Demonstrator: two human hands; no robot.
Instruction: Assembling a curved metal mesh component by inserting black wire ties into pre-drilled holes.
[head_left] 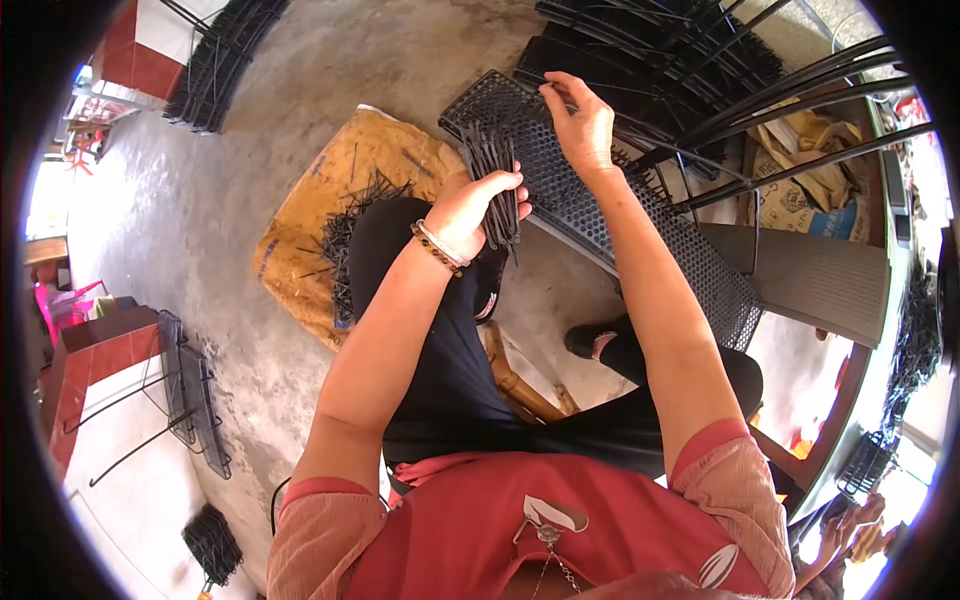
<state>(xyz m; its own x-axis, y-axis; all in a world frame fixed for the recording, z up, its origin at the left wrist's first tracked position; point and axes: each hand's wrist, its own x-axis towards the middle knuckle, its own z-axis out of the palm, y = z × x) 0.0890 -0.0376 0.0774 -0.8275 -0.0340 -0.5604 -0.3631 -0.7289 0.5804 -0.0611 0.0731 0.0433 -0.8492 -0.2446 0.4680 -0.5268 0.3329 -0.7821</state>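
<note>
My left hand [470,208] is closed round a bundle of thin black strips [487,160], whose ends stick out above and below the fingers. A long black perforated panel [540,165] with many small holes lies slanting just beyond it, passing under my right forearm. Over the panel's far part my right hand [580,120] is raised, with thumb and forefinger drawn together. Whatever may be between those fingertips is too small to make out. More loose black strips [345,250] are heaped on a yellow-brown sack [300,225] at my left knee.
Stacked black bristly panels [650,60] stand at the far right, with long black rods [800,100] jutting toward me. A grey perforated board [800,270] lies at the right. Black wire racks [190,390] lean at the left. Another person's hands [850,525] show at the lower right.
</note>
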